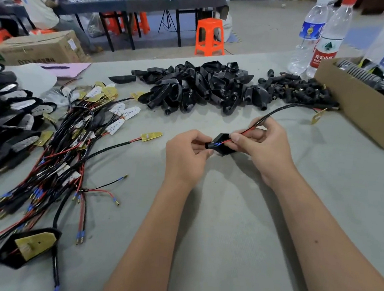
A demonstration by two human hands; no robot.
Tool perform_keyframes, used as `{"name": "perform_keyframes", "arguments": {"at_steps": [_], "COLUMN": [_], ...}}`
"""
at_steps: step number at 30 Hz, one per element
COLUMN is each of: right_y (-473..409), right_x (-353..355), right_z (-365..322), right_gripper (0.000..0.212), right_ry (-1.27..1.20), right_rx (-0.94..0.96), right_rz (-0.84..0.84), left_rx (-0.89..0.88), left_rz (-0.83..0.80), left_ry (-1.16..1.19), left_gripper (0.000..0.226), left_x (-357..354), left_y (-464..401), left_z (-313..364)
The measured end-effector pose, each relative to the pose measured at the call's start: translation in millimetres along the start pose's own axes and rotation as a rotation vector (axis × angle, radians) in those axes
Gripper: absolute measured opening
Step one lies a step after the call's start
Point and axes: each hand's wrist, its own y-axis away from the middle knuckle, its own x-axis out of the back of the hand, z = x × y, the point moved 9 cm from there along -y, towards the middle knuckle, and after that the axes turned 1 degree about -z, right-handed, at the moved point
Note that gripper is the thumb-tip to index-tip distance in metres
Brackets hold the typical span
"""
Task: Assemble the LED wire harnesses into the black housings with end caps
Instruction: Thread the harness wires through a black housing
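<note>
The left hand covers the near end of the housing, so the wire tips there are hidden. Right fingers mask its far side. The carton runs off the right edge; its contents are perhaps coiled parts, too blurred to tell.

Both bare arms reach forward from the bottom edge, and the two hands meet in the middle, close together. The left hand has its fingers curled in and pinching. The right hand is curled too, its thumb and fingers pinching, knuckles up.
</note>
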Motion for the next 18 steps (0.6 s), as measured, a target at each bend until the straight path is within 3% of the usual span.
{"name": "perform_keyframes", "arguments": {"at_steps": [4, 12, 18], "right_y": [5, 11, 17], "right_x": [-12, -38, -22], "right_z": [7, 16, 1], "right_gripper": [0.030, 0.031, 0.034], "right_ry": [-0.030, 0.164, 0.595], "right_rx": [-0.019, -0.009, 0.075], "right_rz": [0.032, 0.010, 0.219], "left_rx": [-0.004, 0.107, 0.266], "left_rz": [-0.001, 0.064, 0.099], "left_ry": [0.042, 0.306, 0.587], "left_gripper": [0.023, 0.023, 0.011], "left_x": [12, 28, 34], "left_y": [5, 4, 7], "left_z": [-6, -21, -33]}}
